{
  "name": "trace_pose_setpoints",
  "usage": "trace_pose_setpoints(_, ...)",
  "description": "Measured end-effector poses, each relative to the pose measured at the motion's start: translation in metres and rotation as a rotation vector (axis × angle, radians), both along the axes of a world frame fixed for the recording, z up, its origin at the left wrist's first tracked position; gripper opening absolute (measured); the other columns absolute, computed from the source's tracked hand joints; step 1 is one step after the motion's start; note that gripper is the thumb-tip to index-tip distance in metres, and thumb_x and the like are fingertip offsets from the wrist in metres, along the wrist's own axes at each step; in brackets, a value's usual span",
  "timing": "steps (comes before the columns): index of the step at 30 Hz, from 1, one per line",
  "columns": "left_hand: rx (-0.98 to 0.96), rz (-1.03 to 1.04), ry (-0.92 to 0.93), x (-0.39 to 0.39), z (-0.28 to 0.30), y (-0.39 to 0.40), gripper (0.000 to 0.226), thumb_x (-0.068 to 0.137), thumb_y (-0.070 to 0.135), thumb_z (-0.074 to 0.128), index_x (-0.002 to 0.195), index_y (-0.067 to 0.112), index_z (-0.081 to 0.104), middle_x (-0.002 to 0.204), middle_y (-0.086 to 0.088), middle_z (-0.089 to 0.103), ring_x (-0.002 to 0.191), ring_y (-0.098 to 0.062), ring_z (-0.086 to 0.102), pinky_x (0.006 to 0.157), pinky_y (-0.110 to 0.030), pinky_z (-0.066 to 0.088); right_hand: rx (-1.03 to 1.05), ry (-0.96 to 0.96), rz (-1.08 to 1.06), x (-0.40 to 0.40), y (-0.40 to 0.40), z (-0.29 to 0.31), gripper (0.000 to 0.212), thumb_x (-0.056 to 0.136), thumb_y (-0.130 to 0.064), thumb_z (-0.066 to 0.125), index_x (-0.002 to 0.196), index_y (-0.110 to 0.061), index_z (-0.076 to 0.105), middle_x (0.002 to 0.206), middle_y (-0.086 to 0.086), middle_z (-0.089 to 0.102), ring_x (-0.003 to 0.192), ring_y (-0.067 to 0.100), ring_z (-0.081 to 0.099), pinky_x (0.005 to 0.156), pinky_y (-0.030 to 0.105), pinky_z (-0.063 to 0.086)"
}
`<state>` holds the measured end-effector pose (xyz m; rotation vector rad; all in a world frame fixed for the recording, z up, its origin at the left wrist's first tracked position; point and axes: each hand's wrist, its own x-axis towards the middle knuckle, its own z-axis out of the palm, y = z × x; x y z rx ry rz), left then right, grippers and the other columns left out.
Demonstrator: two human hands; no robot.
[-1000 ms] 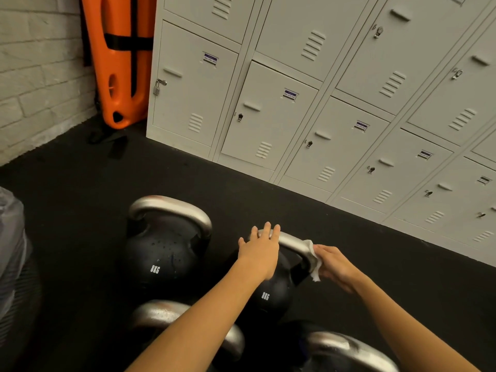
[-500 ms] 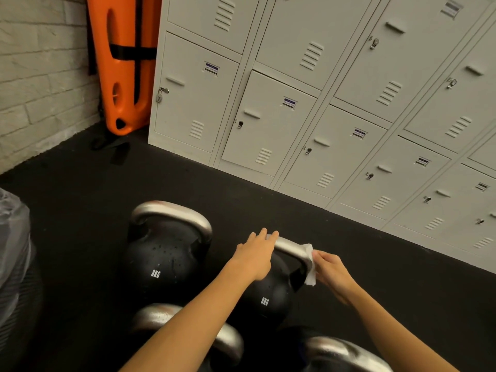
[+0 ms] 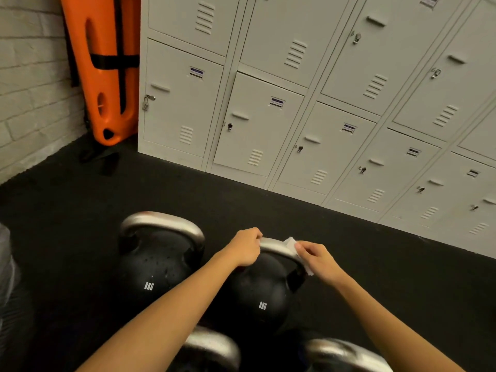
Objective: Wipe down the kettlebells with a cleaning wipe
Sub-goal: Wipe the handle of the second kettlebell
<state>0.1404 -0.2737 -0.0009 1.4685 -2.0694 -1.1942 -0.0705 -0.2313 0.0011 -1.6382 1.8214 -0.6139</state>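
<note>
A black 8KG kettlebell (image 3: 257, 294) with a silver handle stands on the floor in front of me. My left hand (image 3: 245, 247) is closed over the left part of its handle. My right hand (image 3: 318, 257) pinches a white cleaning wipe (image 3: 291, 244) folded over the handle's right side. To the left stands a second black 8KG kettlebell (image 3: 155, 264), its body speckled with droplets. Silver handles of two more kettlebells (image 3: 214, 347) (image 3: 341, 353) show at the bottom edge, partly hidden by my arms.
Grey metal lockers (image 3: 295, 116) line the back and right. An orange plastic board (image 3: 107, 71) leans in the corner against a white brick wall (image 3: 29, 89). Black rubber floor (image 3: 67, 210) surrounds the kettlebells. A grey bag-like shape (image 3: 8, 277) sits at the left edge.
My left hand's fingers went from spread over the handle to curled around it. My right hand slid the wipe up from the handle's right bend toward its top.
</note>
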Motion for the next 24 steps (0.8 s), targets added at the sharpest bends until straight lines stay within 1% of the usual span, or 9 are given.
trace_pose_setpoints(2, 0.055, 0.034, 0.054, 0.005, -0.001, -0.006, 0.036, 0.1, 0.013, 0.037, 0.132, 0.012, 0.052, 0.135, -0.011, 0.051, 0.12, -0.025, 0.051, 0.1, -0.033, 0.039, -0.007, 0.063, 0.056, 0.01, -0.009, 0.002, 0.025, 0.102, -0.031, 0.045, 0.109, -0.027, 0.069, 0.102, -0.004, 0.069, 0.1, 0.015, 0.061, 0.092, 0.034, 0.046)
trace_pose_setpoints(4, 0.138, 0.033, 0.082, 0.01, -0.003, -0.011, 0.033, 0.099, 0.014, 0.037, 0.125, 0.013, 0.058, 0.126, -0.009, 0.056, 0.116, -0.024, 0.053, 0.094, -0.032, 0.04, 0.016, 0.145, 0.094, 0.023, -0.016, 0.004, 0.029, 0.103, -0.032, 0.041, 0.115, -0.023, 0.066, 0.101, -0.003, 0.067, 0.098, 0.016, 0.061, 0.091, 0.035, 0.046)
trace_pose_setpoints(6, 0.22, -0.001, 0.086, 0.014, -0.007, -0.016, 0.027, 0.098, 0.016, 0.037, 0.105, 0.016, 0.063, 0.106, -0.007, 0.058, 0.097, -0.022, 0.053, 0.085, -0.033, 0.039, 0.045, 0.235, 0.144, 0.036, -0.021, 0.008, 0.033, 0.104, -0.033, 0.036, 0.118, -0.02, 0.062, 0.101, 0.001, 0.065, 0.095, 0.019, 0.06, 0.09, 0.036, 0.046)
trace_pose_setpoints(7, 0.248, -0.019, 0.069, 0.016, -0.008, -0.018, 0.023, 0.097, 0.018, 0.036, 0.095, 0.017, 0.059, 0.097, -0.006, 0.054, 0.087, -0.021, 0.049, 0.08, -0.034, 0.038, 0.053, 0.289, 0.175, 0.042, -0.024, 0.009, 0.035, 0.105, -0.034, 0.033, 0.118, -0.018, 0.061, 0.101, 0.003, 0.065, 0.093, 0.02, 0.06, 0.088, 0.035, 0.045)
trace_pose_setpoints(8, 0.268, -0.042, 0.045, 0.018, -0.008, -0.018, 0.021, 0.098, 0.021, 0.034, 0.093, 0.017, 0.055, 0.094, -0.007, 0.051, 0.084, -0.02, 0.044, 0.077, -0.034, 0.037, 0.058, 0.345, 0.203, 0.047, -0.026, 0.009, 0.037, 0.105, -0.035, 0.03, 0.118, -0.016, 0.06, 0.101, 0.005, 0.065, 0.093, 0.021, 0.06, 0.087, 0.035, 0.045)
trace_pose_setpoints(10, 0.269, -0.094, -0.002, 0.019, -0.012, -0.018, 0.029, 0.101, 0.029, 0.03, 0.107, 0.012, 0.053, 0.102, -0.011, 0.053, 0.09, -0.023, 0.047, 0.081, -0.036, 0.041, 0.061, 0.419, 0.238, 0.056, -0.03, 0.01, 0.042, 0.106, -0.036, 0.026, 0.115, -0.012, 0.06, 0.103, 0.009, 0.066, 0.094, 0.024, 0.061, 0.087, 0.036, 0.045)
trace_pose_setpoints(13, 0.193, -0.108, -0.052, 0.017, -0.016, -0.015, 0.036, 0.102, 0.033, 0.026, 0.119, 0.012, 0.05, 0.12, -0.013, 0.056, 0.11, -0.027, 0.053, 0.099, -0.045, 0.041, 0.069, 0.42, 0.251, 0.059, -0.031, 0.012, 0.046, 0.106, -0.037, 0.024, 0.112, -0.008, 0.06, 0.105, 0.011, 0.066, 0.096, 0.026, 0.061, 0.09, 0.039, 0.046)
trace_pose_setpoints(18, 0.134, -0.077, -0.064, 0.012, -0.021, -0.009, 0.037, 0.104, 0.032, 0.023, 0.122, 0.012, 0.048, 0.123, -0.012, 0.055, 0.112, -0.026, 0.053, 0.096, -0.04, 0.039, 0.094, 0.376, 0.284, 0.054, -0.03, 0.014, 0.049, 0.105, -0.039, 0.025, 0.103, -0.006, 0.061, 0.098, 0.014, 0.066, 0.092, 0.026, 0.06, 0.088, 0.04, 0.045)
trace_pose_setpoints(24, 0.154, -0.048, -0.044, 0.015, -0.023, -0.007, 0.037, 0.103, 0.033, 0.026, 0.123, 0.012, 0.05, 0.126, -0.01, 0.054, 0.113, -0.024, 0.052, 0.097, -0.038, 0.039, 0.093, 0.395, 0.266, 0.059, -0.03, 0.013, 0.045, 0.105, -0.038, 0.025, 0.097, -0.012, 0.06, 0.094, 0.008, 0.064, 0.089, 0.022, 0.058, 0.084, 0.034, 0.043)
